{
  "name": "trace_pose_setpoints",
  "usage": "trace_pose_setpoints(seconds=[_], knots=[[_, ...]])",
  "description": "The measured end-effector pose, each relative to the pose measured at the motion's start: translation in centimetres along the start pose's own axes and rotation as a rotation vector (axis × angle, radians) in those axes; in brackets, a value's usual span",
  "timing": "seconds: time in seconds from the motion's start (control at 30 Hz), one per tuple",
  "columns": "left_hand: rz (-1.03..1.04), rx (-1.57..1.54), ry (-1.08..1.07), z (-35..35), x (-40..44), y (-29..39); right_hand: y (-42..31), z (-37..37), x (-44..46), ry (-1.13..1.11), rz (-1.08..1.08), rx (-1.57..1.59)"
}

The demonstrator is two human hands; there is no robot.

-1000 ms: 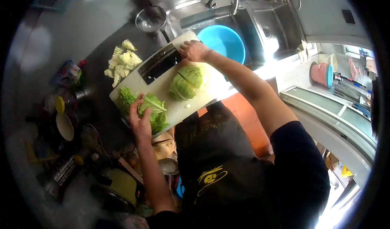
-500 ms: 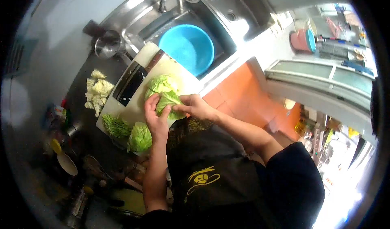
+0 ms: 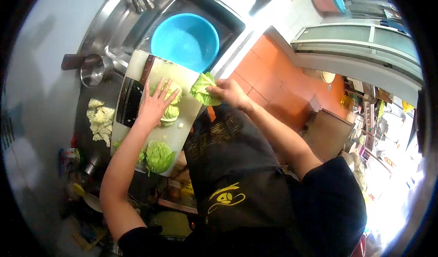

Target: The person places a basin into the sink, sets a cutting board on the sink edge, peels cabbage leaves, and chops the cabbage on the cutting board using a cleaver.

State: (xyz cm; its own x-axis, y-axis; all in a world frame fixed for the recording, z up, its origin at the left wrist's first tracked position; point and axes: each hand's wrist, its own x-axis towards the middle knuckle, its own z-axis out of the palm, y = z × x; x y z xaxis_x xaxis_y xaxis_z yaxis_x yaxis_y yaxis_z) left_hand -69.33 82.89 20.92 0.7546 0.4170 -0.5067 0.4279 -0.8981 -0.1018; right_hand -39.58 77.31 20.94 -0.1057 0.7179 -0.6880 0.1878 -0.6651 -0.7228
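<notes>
A green cabbage head [image 3: 170,114] rests on the white cutting board [image 3: 185,76]. My left hand [image 3: 155,105] lies on it with fingers spread. My right hand [image 3: 226,92] pinches a loose cabbage leaf [image 3: 204,89] beyond the board's right edge. A cleaver [image 3: 132,102] with a brown handle lies flat near the board's left side. More green leaves [image 3: 159,157] sit at the board's near end, and small white bits lie beside the cabbage.
A blue basin [image 3: 185,41] stands in the steel sink [image 3: 232,22] behind the board. Pale leaf pieces [image 3: 101,121] lie on the dark counter at left, below a metal pot [image 3: 93,70]. Orange floor tiles [image 3: 269,74] show at right.
My right hand has moved right with a leaf, away from the cabbage. My left hand has let go of the leaf and now lies spread on the cabbage. The view has shifted.
</notes>
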Motion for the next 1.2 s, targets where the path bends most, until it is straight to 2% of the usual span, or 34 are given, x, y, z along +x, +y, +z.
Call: trace_pose_setpoints(seconds=[0.03, 0.17, 0.27, 0.33, 0.43, 0.57, 0.63, 0.7, 0.73, 0.83, 0.87, 0.97, 1.03, 1.1, 1.13, 1.2], knots=[[0.021, -0.115, -0.120, -1.2, 0.5, -0.3, 0.9, 0.1, 0.3, -0.017, 0.006, -0.004], [-0.012, -0.458, 0.036, 2.2, 0.4, 0.1, 2.1, 1.1, -0.8, -0.019, 0.015, 0.106], [-0.152, -0.570, 0.117, 3.5, 0.3, 1.5, 3.4, 1.2, -0.2, -0.020, 0.002, 0.075], [-0.333, -0.712, 0.196, 4.5, 0.4, 2.8, 2.9, 1.1, 0.2, 0.003, -0.018, -0.063], [-0.594, -0.982, 0.367, 3.4, -0.6, 3.8, 3.9, 1.8, 2.0, -0.004, -0.086, -0.072], [-0.829, -1.451, 0.719, 4.4, -3.1, 4.5, 5.0, 4.4, 4.7, 0.042, -0.191, -0.080], [-0.985, -1.807, 0.769, 4.9, -5.1, 4.8, 5.2, 6.2, 5.7, 0.062, -0.120, -0.035], [-1.050, -2.044, 0.864, 6.0, -7.0, 5.5, 4.9, 8.1, 6.1, 0.053, -0.097, -0.060], [-1.082, -2.162, 0.919, 6.5, -7.7, 5.8, 4.5, 9.1, 6.0, 0.031, -0.002, 0.036], [-1.036, -2.143, 0.957, 7.2, -9.0, 6.4, 4.9, 12.7, 6.3, 0.072, -0.023, -0.017], [-1.061, -2.065, 0.894, 7.2, -9.1, 6.4, 5.3, 14.2, 6.5, 0.111, -0.034, 0.024], [-1.095, -1.805, 0.743, 5.1, -7.9, 6.3, 5.1, 16.6, 6.2, 0.219, -0.094, -0.148], [-1.075, -1.596, 0.696, 3.0, -6.0, 6.0, 5.1, 16.8, 6.2, 0.148, -0.088, -0.199], [-1.026, -1.387, 0.631, 4.3, -4.2, 5.9, 5.5, 16.6, 6.3, 0.082, -0.080, -0.258], [-0.997, -1.285, 0.597, 4.9, -3.5, 6.1, 5.8, 16.6, 6.5, 0.067, -0.086, -0.224], [-0.991, -1.348, 0.593, 5.2, -2.4, 6.3, 6.2, 16.1, 6.4, -0.058, 0.055, 0.197]])
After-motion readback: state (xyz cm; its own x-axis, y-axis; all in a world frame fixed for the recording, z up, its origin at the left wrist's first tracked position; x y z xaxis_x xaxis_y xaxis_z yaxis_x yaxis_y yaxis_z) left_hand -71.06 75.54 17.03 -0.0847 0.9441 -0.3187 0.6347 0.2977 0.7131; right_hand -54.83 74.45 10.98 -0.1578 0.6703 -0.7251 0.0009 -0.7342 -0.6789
